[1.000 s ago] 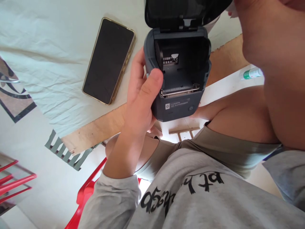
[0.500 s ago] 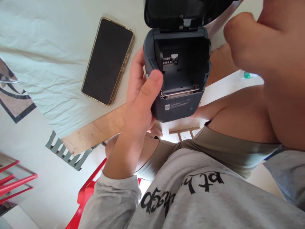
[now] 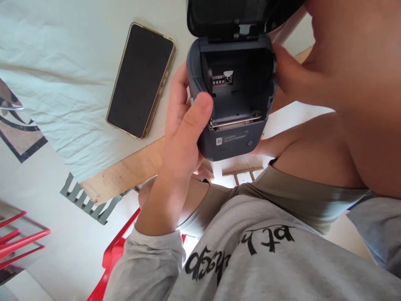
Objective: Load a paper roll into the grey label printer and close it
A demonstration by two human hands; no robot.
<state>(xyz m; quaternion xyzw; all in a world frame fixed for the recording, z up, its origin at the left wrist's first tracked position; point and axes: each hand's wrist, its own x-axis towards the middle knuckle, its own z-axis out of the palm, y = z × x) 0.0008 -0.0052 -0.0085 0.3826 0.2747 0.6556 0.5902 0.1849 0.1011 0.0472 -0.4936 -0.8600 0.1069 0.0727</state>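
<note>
My left hand is wrapped round the left side of a dark grey portable label printer, its thumb over the front rim. The printer's black lid stands raised, and the roll compartment inside holds no roll. A small instruction sticker is on the compartment's inner wall, and a round power button is on the front face. Close to the camera, my right hand meets the printer's right edge. Most of its fingers are hidden, so its grip does not show.
A phone with a dark screen lies left of the printer on a pale cloth. The wooden table edge runs below it. Red plastic chair parts are at the lower left. My legs are under the printer.
My right hand has moved left, from apart from the printer to its right edge. The printer and my left hand have shifted very slightly left. The phone still lies on the cloth.
</note>
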